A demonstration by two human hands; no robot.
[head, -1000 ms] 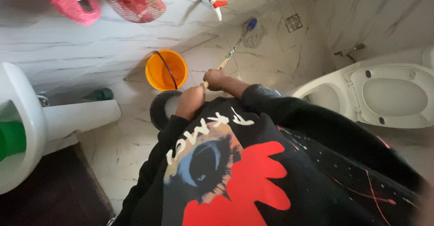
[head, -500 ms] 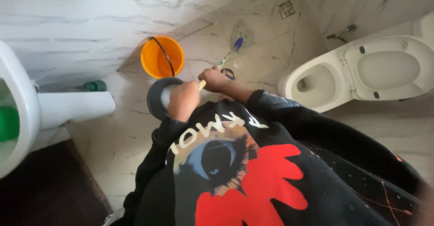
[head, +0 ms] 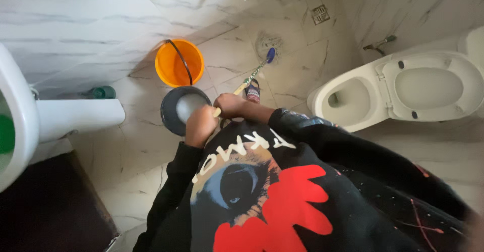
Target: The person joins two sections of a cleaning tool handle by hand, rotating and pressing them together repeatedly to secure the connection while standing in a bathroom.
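I am gripping the mop handle (head: 247, 84) with both hands: my left hand (head: 200, 126) and right hand (head: 229, 104) are clenched around it, its mop head (head: 267, 44) resting on the marble floor (head: 302, 70) near the orange bucket (head: 179, 63).

Bathroom: white toilet (head: 398, 88) with lid up, basin (head: 20, 116) at left, marble-look tiled floor (head: 297, 65), floor drain (head: 320, 14), buckets (head: 179, 63).

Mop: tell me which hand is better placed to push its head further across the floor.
Probably the right hand: it grips the mop handle lower, nearer the mop head. The left hand caps the handle's top end.
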